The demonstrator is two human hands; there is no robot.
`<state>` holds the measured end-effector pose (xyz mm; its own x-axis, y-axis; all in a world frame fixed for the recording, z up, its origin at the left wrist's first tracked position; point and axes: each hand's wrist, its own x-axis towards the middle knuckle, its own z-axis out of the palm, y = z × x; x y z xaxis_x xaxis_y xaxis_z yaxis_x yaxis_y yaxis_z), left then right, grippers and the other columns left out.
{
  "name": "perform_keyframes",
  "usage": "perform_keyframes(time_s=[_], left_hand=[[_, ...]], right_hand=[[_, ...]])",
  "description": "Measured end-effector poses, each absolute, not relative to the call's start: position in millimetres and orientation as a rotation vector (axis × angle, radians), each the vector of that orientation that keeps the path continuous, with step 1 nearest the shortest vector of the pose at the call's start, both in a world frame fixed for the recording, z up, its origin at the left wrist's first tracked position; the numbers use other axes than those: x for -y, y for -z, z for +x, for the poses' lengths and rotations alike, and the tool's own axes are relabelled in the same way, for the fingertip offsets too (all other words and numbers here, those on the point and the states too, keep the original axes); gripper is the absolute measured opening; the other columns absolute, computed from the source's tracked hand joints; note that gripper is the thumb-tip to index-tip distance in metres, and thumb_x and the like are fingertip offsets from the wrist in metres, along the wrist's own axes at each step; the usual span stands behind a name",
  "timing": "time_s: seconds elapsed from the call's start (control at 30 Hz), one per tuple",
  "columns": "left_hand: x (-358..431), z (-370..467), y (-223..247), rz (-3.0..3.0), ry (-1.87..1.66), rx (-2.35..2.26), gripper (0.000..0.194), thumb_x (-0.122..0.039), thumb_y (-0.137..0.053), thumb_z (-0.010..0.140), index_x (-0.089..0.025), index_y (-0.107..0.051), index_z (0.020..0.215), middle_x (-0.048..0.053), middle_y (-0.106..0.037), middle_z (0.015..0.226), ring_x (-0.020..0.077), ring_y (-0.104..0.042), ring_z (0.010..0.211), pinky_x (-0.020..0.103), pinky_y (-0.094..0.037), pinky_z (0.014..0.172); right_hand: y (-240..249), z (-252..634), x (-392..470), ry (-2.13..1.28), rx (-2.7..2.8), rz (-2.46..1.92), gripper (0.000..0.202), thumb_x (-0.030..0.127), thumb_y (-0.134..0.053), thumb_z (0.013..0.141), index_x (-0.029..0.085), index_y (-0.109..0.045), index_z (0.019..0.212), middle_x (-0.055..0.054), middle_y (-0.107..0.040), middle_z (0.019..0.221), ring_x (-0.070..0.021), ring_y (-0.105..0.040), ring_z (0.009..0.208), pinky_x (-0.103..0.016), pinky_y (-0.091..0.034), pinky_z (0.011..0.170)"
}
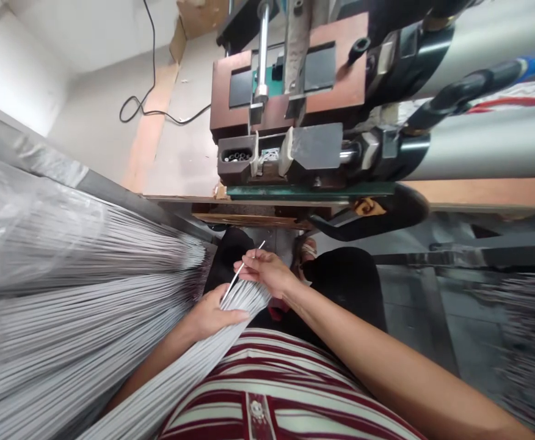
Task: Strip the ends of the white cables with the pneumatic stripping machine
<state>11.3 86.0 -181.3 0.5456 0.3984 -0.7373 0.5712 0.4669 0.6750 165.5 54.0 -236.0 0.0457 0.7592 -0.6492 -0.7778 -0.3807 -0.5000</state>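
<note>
A bundle of thin white cords (212, 349) lies slantwise over my lap, its cut ends fanned out near the knees. My left hand (217, 313) is wrapped round the bundle close to those ends, thumb lying across the top. One white cord (236, 278) stands out from the rest, running up to the right. My right hand (264, 272) pinches this cord between thumb and fingers, with its tip poking out beyond them. Above both hands sits a clamping machine (290, 116) with coppery blocks and grey jaws; a few white bits lie between the lower jaws.
Several thick bundles of grey-white cords (66, 305) fill a metal-edged rack on the left, partly under clear plastic (29, 220). More cords (524, 342) hang blurred at the right. A black cable (134, 110) loops over the bench, and silver cylinders (487, 146) extend right.
</note>
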Motion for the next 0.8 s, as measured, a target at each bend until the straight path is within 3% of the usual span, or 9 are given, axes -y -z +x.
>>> perform_keyframes(time_s=[0.1, 0.17, 0.27, 0.33, 0.43, 0.53, 0.7, 0.8], left_hand=[[-99, 12, 161, 1.147, 0.122, -0.986, 0.035, -0.025, -0.061, 0.064, -0.017, -0.057, 0.097, 0.004, -0.061, 0.089, 0.0174, -0.052, 0.082, 0.027, -0.036, 0.073], [-106, 10, 145, 1.124, 0.151, -0.926, 0.026, -0.028, -0.055, 0.069, -0.015, -0.060, 0.091, 0.003, -0.061, 0.078, 0.0137, -0.052, 0.069, 0.025, -0.037, 0.064], [-111, 11, 128, 1.163, 0.211, -0.911, 0.025, -0.032, -0.048, 0.074, -0.012, -0.063, 0.080, 0.000, -0.055, 0.056, 0.0090, -0.045, 0.049, 0.022, -0.033, 0.051], [-111, 16, 123, 1.188, 0.243, -0.930, 0.027, -0.033, -0.047, 0.075, -0.012, -0.063, 0.081, -0.002, -0.052, 0.050, 0.0080, -0.041, 0.045, 0.022, -0.031, 0.047], [-111, 26, 128, 1.233, 0.256, -0.976, 0.025, -0.034, -0.051, 0.072, -0.014, -0.063, 0.081, -0.002, -0.053, 0.055, 0.0078, -0.043, 0.047, 0.021, -0.032, 0.048], [-113, 31, 141, 1.293, 0.216, -1.097, 0.028, -0.038, -0.050, 0.071, -0.013, -0.063, 0.070, 0.000, -0.055, 0.057, 0.0080, -0.044, 0.046, 0.021, -0.031, 0.044], [-115, 26, 160, 1.304, 0.192, -1.235, 0.031, -0.040, -0.052, 0.068, -0.012, -0.064, 0.063, -0.003, -0.048, 0.043, 0.0060, -0.036, 0.037, 0.020, -0.024, 0.038], [-115, 21, 165, 1.261, 0.177, -1.253, 0.023, -0.034, -0.061, 0.062, -0.013, -0.065, 0.070, -0.005, -0.048, 0.046, 0.0060, -0.039, 0.040, 0.020, -0.029, 0.041]], right_hand=[[206, 172, -59, -1.536, -0.125, -0.911, 0.010, 0.010, -0.049, 0.076, 0.017, -0.047, 0.069, 0.004, -0.052, 0.051, -0.0081, -0.051, 0.046, -0.021, -0.043, 0.044], [197, 182, -65, -1.458, -0.169, -0.828, 0.011, 0.009, -0.043, 0.079, 0.018, -0.048, 0.075, 0.008, -0.044, 0.048, -0.0043, -0.042, 0.037, -0.015, -0.036, 0.037], [206, 199, -72, -1.397, -0.220, -0.793, 0.018, 0.004, -0.036, 0.081, 0.019, -0.047, 0.080, 0.010, -0.036, 0.043, -0.0022, -0.029, 0.030, -0.010, -0.022, 0.029], [221, 204, -73, -1.401, -0.260, -0.816, 0.018, 0.004, -0.036, 0.081, 0.017, -0.048, 0.080, 0.010, -0.037, 0.043, -0.0019, -0.026, 0.028, -0.010, -0.019, 0.028], [243, 201, -72, -1.417, -0.319, -0.863, 0.010, 0.014, -0.042, 0.083, 0.014, -0.050, 0.088, 0.005, -0.051, 0.059, -0.0035, -0.042, 0.038, -0.014, -0.034, 0.033], [256, 195, -76, -1.442, -0.358, -0.885, 0.022, 0.025, -0.046, 0.081, 0.014, -0.050, 0.100, -0.004, -0.056, 0.090, -0.0118, -0.056, 0.068, -0.027, -0.048, 0.056], [277, 189, -85, -1.486, -0.425, -0.915, 0.028, 0.026, -0.047, 0.081, 0.016, -0.047, 0.107, -0.007, -0.052, 0.105, -0.0177, -0.055, 0.085, -0.037, -0.047, 0.070], [295, 182, -85, -1.514, -0.462, -0.942, 0.029, 0.026, -0.047, 0.081, 0.016, -0.047, 0.108, -0.007, -0.052, 0.107, -0.0186, -0.054, 0.088, -0.038, -0.046, 0.072]])
